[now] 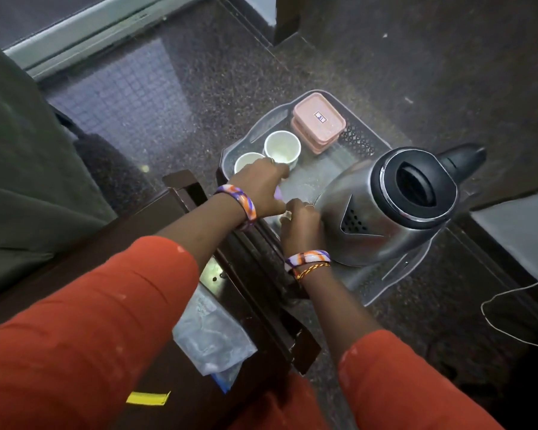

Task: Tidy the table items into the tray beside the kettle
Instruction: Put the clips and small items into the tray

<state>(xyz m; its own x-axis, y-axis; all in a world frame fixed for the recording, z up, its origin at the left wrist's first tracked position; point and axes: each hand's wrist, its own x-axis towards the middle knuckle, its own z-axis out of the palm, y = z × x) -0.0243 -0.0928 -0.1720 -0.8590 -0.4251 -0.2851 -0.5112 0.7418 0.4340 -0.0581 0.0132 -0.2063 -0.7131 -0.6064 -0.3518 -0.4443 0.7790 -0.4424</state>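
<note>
The tray [359, 141] is already well filled. Two white cups [281, 147] sit just beyond the left hand [261, 184], and a pair of stacked pink boxes [319, 119] sits farther out past them. I'd say most of the tidying is done, and what's left is whatever the two hands are placing now.

Both hands are down over the tray's near edge, almost touching each other. The right hand [302, 225] has its fingers curled round a small pale item [284, 216], too hidden for me to name. A lilac item [277, 192] peeks out from under the left palm, but I can't tell whether that hand grips it or only covers it.

The tray is clear plastic with a dimpled floor and a raised rim, and the dark speckled desk [385, 72] shows through it. The steel kettle [395, 206], with its black lid and handle, stands just right of the right hand and seems to sit on the tray's end.

Nearer than both hands, a crumpled plastic bag [212, 333] lies on a dark wooden frame [261, 274], not yet in the tray. Whether it belongs there is a guess. A thin white cable [510, 308] trails off to the far right.
</note>
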